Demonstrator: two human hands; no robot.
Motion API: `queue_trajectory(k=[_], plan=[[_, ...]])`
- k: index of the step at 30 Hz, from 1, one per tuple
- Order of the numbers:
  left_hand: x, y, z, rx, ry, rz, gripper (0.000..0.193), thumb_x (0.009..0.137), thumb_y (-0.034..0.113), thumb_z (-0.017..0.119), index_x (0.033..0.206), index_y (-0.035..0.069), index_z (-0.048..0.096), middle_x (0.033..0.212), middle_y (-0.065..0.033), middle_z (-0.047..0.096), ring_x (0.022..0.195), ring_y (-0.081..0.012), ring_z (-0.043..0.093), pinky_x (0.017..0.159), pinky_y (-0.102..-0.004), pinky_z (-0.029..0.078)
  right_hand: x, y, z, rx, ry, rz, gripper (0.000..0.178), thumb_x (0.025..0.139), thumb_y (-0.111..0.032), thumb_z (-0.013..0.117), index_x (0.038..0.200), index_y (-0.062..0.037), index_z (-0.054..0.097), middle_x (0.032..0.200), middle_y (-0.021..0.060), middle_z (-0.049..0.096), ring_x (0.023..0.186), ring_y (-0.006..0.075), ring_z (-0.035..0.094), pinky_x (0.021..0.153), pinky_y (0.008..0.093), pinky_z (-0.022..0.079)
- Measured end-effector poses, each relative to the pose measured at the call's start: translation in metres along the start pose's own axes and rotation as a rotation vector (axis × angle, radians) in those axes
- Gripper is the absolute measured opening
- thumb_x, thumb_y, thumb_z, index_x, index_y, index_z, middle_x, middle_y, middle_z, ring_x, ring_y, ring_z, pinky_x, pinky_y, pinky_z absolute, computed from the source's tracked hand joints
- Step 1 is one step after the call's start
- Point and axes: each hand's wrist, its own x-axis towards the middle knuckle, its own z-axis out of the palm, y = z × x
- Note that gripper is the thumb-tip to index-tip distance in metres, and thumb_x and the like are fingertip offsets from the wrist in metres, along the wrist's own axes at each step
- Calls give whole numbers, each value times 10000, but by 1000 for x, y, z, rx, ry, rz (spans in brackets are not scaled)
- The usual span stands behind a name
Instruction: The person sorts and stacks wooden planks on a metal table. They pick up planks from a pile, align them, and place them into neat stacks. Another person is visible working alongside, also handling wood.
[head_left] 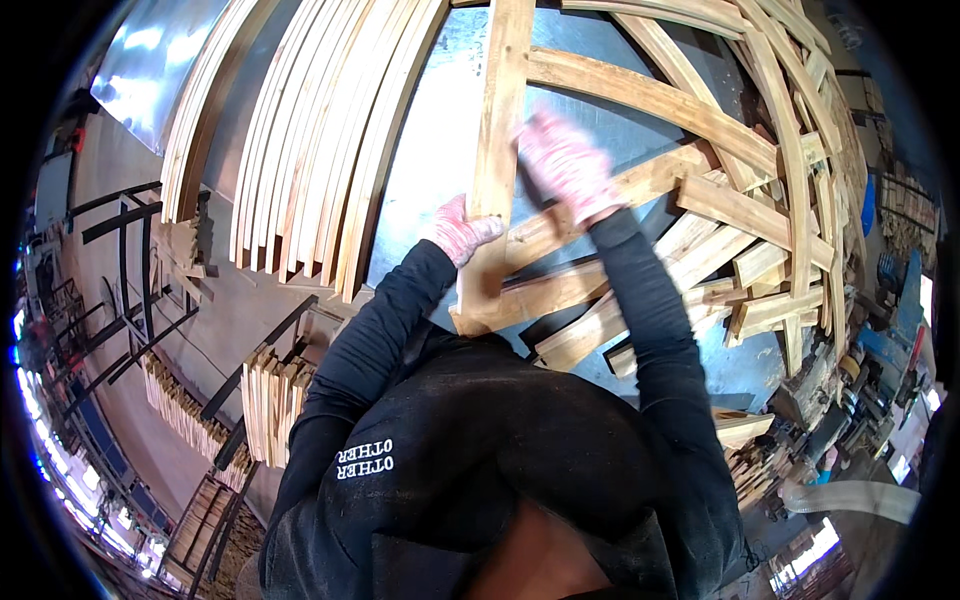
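**While the left hand (463, 234) grips a long plank (496, 120), the right hand (566, 165) blurs beside it**

As the head view looks down, the plank lies over the middle of the metal tabletop (428, 125), in front of the person's body. Its long axis runs away from the body, leaning slightly right toward the far end, which leaves the top of the picture. The near end, somewhat blurred, sits just short of the torso and overlaps a lower board (545, 297).

The left hand is clamped on the plank's left edge, thumb across the upper face. The right hand, in a pink-and-white glove, is close to the right edge; motion blur hides its fingers, so I cannot tell whether they are apart or together, or whether they hold anything.

Left of the plank, a bare strip of tabletop reaches to a row of planks (320, 150) set side by side. To its right, room is tighter: a crossing board (650, 98) comes up to its right edge, and a jumbled pile of boards (760, 215) lies beyond the right hand.
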Motion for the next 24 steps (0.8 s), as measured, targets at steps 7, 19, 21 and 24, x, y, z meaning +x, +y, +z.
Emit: queue_trajectory(k=[7, 19, 21, 24], plan=[[-29, -3, -20, -256, 50, 102, 519, 810, 94, 756, 1254, -46, 526, 1115, -153, 656, 1013, -220, 621, 901, -302, 492, 50, 138, -100, -697, -218, 43, 860, 808, -256, 720, 1524, -221, 245, 1384, 153, 496, 1289, 342, 467, 1103, 403, 356], [-54, 24, -71, 1512, 773, 324, 904, 746, 333, 777, 1480, 74, 318, 1389, -264, 433, 1197, -415, 510, 955, -476, 451, 43, 55, -260, 1701, -197, 56, 582, 910, -560, 570, 1157, -33, 576, 931, 133, 660, 749, 308, 663, 766, 461, 581], [-52, 23, -72, 1575, 885, 537, 870, 782, 380, 739, 1480, 73, 321, 1378, -307, 415, 1166, -437, 514, 940, -519, 445, 47, 57, -241, 1786, -151, 112, 586, 921, -572, 538, 1153, -35, 581, 918, 121, 658, 785, 276, 662, 762, 444, 573], [-52, 29, -48, 938, 630, 610, 802, 845, 368, 680, 1484, 49, 314, 1314, -262, 457, 1081, -320, 550, 883, -431, 482, 62, 58, -175, 1968, -215, -5, 561, 898, -495, 620, 1206, -28, 572, 952, 109, 662, 838, 247, 658, 781, 404, 560]])
